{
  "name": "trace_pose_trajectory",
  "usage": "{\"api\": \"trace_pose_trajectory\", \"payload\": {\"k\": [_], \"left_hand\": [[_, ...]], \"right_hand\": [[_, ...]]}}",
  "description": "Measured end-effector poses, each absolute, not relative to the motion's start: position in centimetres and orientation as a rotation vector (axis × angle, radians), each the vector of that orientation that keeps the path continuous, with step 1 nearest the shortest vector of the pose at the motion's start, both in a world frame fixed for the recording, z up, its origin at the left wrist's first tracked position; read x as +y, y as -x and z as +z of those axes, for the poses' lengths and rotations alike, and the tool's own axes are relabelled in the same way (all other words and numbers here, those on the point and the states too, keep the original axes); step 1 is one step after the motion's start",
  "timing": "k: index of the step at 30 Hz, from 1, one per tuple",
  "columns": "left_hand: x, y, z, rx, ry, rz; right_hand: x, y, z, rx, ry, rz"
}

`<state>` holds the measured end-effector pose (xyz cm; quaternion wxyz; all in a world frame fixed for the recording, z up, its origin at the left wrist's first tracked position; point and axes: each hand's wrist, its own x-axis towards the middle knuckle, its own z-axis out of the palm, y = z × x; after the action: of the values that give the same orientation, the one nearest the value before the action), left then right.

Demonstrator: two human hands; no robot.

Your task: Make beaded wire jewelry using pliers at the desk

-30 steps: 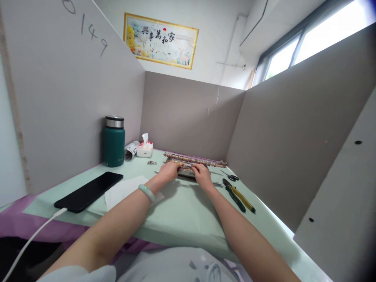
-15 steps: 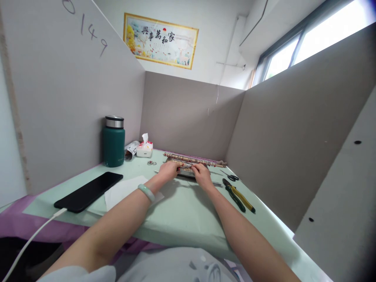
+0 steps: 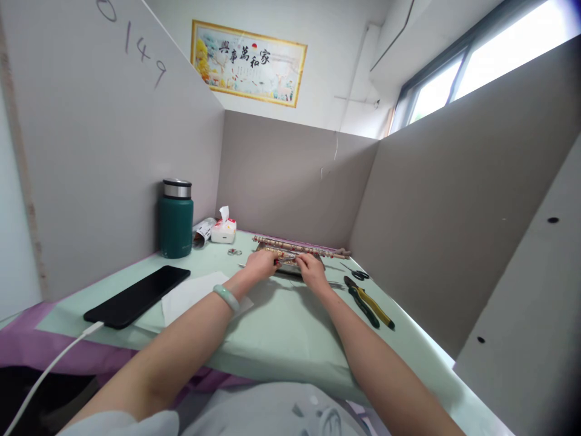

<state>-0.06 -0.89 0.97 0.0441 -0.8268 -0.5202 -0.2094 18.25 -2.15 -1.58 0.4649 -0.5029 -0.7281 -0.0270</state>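
My left hand (image 3: 262,264) is closed in a pinch at the left side of a shallow dark tray (image 3: 290,277). Opposite it, my right hand (image 3: 312,268) pinches with its fingertips pointing left. A thin silvery strand or tool (image 3: 287,259) shows between the fingertips, too small to name. Small gold and reddish pieces, perhaps beads, lie in the tray, partly hidden by both hands. Behind the tray, long rods (image 3: 299,247) wound with small reddish pieces lie crosswise. A pale green bangle (image 3: 226,297) circles my left wrist.
Scissors (image 3: 358,274) and yellow-green pliers (image 3: 370,304) lie to the right. On the left are a black phone (image 3: 138,295) with a white cable, white paper (image 3: 190,293), a green bottle (image 3: 176,227), a tissue pack (image 3: 224,230) and small rings (image 3: 234,252). Grey partitions enclose the table.
Both hands stay almost where they were, with only a slight shift of the fingers over the tray. Everything else lies unchanged.
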Motion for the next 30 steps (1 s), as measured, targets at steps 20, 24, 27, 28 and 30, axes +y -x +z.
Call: {"api": "trace_pose_trajectory", "payload": {"k": [20,24,27,28,30], "left_hand": [[-0.94,0.12,0.96,-1.636,2.564,-0.677],[-0.73,0.12,0.88,-1.633,2.578,-0.679],[-0.58,0.06,0.89,-1.631,2.577,-0.683],[-0.55,0.04,0.9,-1.629,2.575,-0.682],[-0.54,0.01,0.95,-1.635,2.57,-0.672]], "right_hand": [[-2.27,-18.15,-1.54,-1.769,1.193,-0.051],[-2.19,-18.21,-1.55,-1.761,1.181,-0.027],[-2.22,-18.21,-1.47,-1.742,1.171,0.003],[-2.23,-18.21,-1.44,-1.74,1.165,0.009],[-2.24,-18.23,-1.4,-1.743,1.16,0.015]]}}
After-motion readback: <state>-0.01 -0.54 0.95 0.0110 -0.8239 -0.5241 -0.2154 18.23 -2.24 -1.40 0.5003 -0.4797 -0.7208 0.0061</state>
